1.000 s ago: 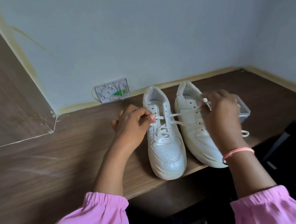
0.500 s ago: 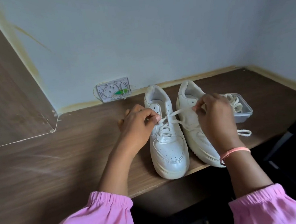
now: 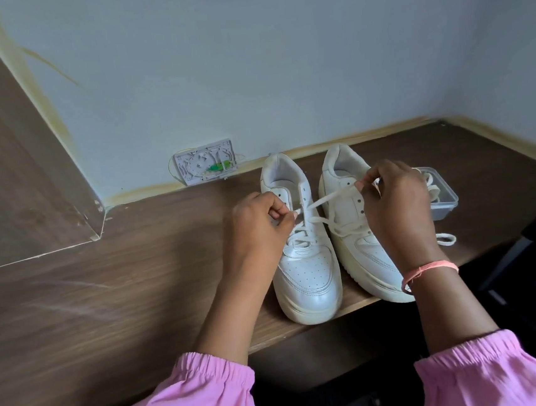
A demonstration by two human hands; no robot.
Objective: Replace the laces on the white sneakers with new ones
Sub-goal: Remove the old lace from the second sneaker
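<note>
a lace (image 3: 331, 197) is pinched taut by both hands' fingers (image 3: 289, 215) over the left sneaker (image 3: 305, 264); if tugged unevenly, one end could be pulled short.

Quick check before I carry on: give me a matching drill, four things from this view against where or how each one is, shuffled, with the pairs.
Things:
1. left hand
2. right hand
3. clear plastic box
4. wall plate

States:
A. on the wall, behind the left sneaker
B. pinches a lace end above the right sneaker
C. on the desk, right of both sneakers, laces inside
D. pinches lace at the left sneaker's eyelets

Pairs: 1-D, 2-B, 3-C, 4-A
</note>
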